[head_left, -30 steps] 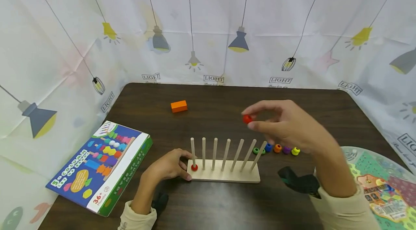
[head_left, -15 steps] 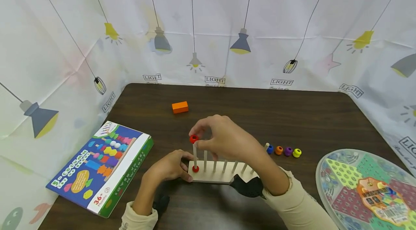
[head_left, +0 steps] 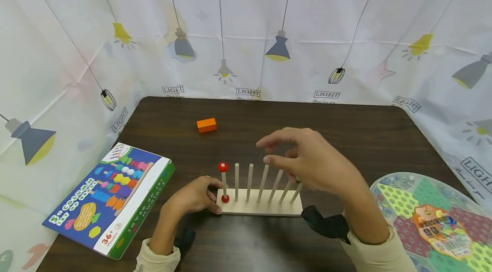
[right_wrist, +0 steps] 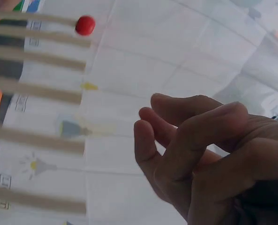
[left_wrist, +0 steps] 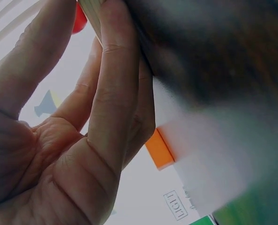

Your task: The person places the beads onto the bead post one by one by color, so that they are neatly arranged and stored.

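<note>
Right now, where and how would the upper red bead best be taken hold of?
Probably pinch the upper red bead by its rounded sides, coming from above and the right: it sits at the tip of the leftmost peg with its sides free, the left hand grips the peg board lower down, and the right hand, holding nothing, is on that side.

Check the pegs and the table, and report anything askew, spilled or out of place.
One oddity: the upper red bead sits at the tip of the leftmost peg, well above the lower red bead at its base, so it looks not fully seated. Nothing appears spilled or damaged.
</note>
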### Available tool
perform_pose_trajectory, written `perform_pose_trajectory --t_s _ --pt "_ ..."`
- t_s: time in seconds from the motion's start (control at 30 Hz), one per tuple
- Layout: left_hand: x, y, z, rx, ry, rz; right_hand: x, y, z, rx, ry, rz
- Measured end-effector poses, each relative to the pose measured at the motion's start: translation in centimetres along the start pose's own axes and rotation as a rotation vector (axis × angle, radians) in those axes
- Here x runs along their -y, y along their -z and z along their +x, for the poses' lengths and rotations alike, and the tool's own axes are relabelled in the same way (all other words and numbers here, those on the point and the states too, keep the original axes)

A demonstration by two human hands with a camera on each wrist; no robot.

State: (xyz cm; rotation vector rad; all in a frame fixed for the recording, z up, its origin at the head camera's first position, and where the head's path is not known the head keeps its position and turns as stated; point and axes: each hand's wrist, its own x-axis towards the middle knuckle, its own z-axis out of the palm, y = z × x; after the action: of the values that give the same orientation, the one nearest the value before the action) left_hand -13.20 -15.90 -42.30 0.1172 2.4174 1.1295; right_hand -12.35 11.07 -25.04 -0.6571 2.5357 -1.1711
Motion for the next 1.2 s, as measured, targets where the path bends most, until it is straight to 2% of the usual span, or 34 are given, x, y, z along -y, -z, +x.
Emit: perform_pose_trajectory --t_s 0.1,0.2,0.53,0.7,0.77,0.93,1.2 --pt "0.2 0.3 -0.2 -0.013 0.015 -0.001 -0.6 0.7 -0.3 -0.013 0.004 0.007" --pt "0.5 0.5 -0.3 -0.019 0.021 -0.005 -1.0 0.6 -0.1 -0.006 0.010 0.013" --pt "0.6 0.7 -0.1 -0.006 0.023 -0.024 -0.3 -2.6 1.9 0.059 0.037 0.045" --pt "0.5 0.5 0.0 0.004 0.018 -0.029 0.5 -4.3 3.4 0.091 0.068 0.016" --pt "0.5 0.4 0.1 0.009 0.011 -0.029 0.7 -4.9 3.9 0.096 0.053 -0.001" --pt "0.3 0.3 0.2 0.024 -0.015 -0.020 1.0 -5.6 4.5 0.111 0.030 -0.035" --pt "0.0 0.4 0.1 0.033 -0.025 -0.013 1.1 -6.1 4.7 0.116 0.055 -0.068"
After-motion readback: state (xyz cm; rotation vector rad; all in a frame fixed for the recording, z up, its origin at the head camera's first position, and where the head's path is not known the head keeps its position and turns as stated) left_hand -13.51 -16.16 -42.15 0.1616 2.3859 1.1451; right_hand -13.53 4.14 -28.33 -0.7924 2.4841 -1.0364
